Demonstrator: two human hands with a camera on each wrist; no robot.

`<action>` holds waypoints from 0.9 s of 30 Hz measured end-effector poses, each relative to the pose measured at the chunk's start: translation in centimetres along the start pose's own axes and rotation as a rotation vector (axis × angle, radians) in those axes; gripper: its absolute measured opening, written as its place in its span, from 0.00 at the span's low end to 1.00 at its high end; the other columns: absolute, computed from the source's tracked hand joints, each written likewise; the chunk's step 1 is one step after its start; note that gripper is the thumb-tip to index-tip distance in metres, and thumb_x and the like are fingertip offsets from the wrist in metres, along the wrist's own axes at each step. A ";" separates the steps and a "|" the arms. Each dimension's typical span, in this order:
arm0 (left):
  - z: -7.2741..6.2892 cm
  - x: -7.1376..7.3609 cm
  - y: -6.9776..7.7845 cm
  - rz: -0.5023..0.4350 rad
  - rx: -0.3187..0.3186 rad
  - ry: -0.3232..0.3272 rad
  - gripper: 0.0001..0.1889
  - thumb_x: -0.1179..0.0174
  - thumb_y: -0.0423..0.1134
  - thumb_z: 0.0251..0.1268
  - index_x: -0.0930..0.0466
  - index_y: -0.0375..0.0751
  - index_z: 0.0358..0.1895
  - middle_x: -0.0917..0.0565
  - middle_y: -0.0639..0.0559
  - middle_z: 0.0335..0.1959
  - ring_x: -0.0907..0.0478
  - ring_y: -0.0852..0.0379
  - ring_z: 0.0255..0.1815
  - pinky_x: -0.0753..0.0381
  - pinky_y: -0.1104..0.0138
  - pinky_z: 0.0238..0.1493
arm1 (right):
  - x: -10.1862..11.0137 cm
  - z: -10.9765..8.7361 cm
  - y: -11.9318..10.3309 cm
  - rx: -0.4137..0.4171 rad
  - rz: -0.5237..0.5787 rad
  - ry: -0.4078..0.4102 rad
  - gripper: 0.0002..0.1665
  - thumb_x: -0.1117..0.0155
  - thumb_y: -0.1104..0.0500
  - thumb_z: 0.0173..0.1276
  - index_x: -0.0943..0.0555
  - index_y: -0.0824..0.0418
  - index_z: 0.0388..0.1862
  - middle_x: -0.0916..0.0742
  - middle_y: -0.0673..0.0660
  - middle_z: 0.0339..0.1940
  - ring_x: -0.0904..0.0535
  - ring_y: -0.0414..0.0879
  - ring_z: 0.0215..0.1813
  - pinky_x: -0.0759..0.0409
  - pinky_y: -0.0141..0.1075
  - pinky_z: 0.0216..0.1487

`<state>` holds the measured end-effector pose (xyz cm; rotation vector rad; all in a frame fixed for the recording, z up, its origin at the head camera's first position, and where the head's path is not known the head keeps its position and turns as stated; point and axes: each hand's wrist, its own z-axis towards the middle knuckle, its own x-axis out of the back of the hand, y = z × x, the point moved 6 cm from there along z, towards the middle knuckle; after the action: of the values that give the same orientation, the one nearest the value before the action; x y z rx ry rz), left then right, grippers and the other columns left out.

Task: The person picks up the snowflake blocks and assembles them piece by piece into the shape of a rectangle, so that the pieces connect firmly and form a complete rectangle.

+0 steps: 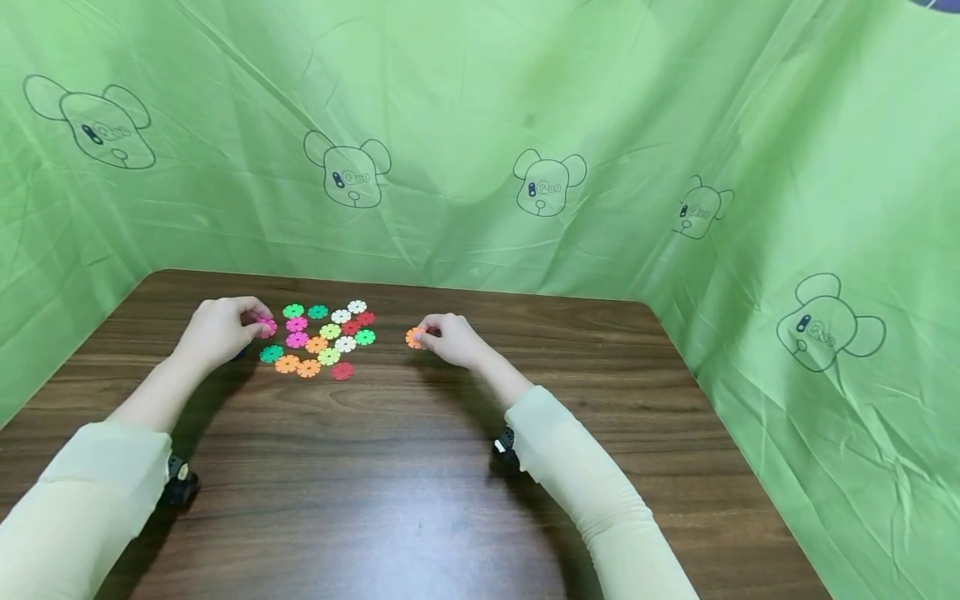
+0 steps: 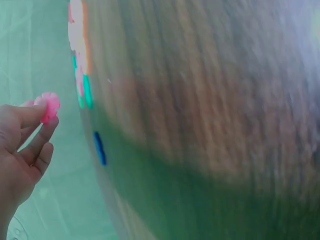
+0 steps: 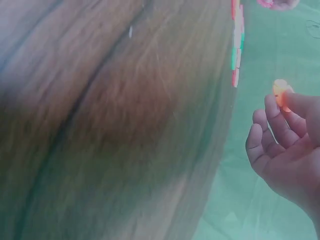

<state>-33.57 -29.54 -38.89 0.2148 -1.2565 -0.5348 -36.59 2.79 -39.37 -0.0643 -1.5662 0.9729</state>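
Head | brown table (image 1: 360,442) | green curtain (image 1: 450,92) | left fingers (image 2: 43,135) pinch pink disc (image 2: 51,107) | right fingers (image 3: 280,126) pinch orange disc (image 3: 280,91)

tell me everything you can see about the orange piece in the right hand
The orange piece is a small, bright, thin disc with a notched, flower-like rim, and it looks like plastic. The right hand pinches it, covering part of it. It is held up off the wooden table, apart from the group of coloured pieces. Its exact tilt is hard to tell.
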 end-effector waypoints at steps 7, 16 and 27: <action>0.1 0.2 2.7 -0.021 -0.056 0.072 0.04 0.32 0.32 0.54 0.17 0.39 0.32 0.16 0.49 0.24 0.23 0.54 0.25 0.28 0.60 0.28 | 1.8 -1.8 0.3 0.002 0.085 0.006 0.06 0.40 0.58 0.68 0.18 0.59 0.36 0.15 0.53 0.28 0.27 0.36 0.24 0.28 0.26 0.26; -0.3 0.1 7.3 -0.070 -0.094 0.113 0.05 0.32 0.32 0.54 0.15 0.41 0.35 0.15 0.49 0.25 0.22 0.57 0.21 0.28 0.66 0.24 | 3.3 -4.2 1.1 0.003 0.202 0.050 0.09 0.37 0.62 0.65 0.20 0.61 0.44 0.14 0.53 0.28 0.18 0.53 0.32 0.18 0.39 0.31; -1.1 -0.6 13.5 -0.153 -0.180 0.151 0.04 0.31 0.33 0.53 0.15 0.43 0.32 0.14 0.53 0.26 0.21 0.59 0.22 0.26 0.68 0.24 | 6.8 -7.0 1.1 0.000 0.182 0.204 0.11 0.34 0.59 0.64 0.19 0.59 0.45 0.14 0.52 0.28 0.22 0.46 0.25 0.22 0.32 0.26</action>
<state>-29.08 -17.81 -33.85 0.1967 -1.0440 -0.7465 -33.03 10.96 -35.25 -0.3012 -1.3895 1.0735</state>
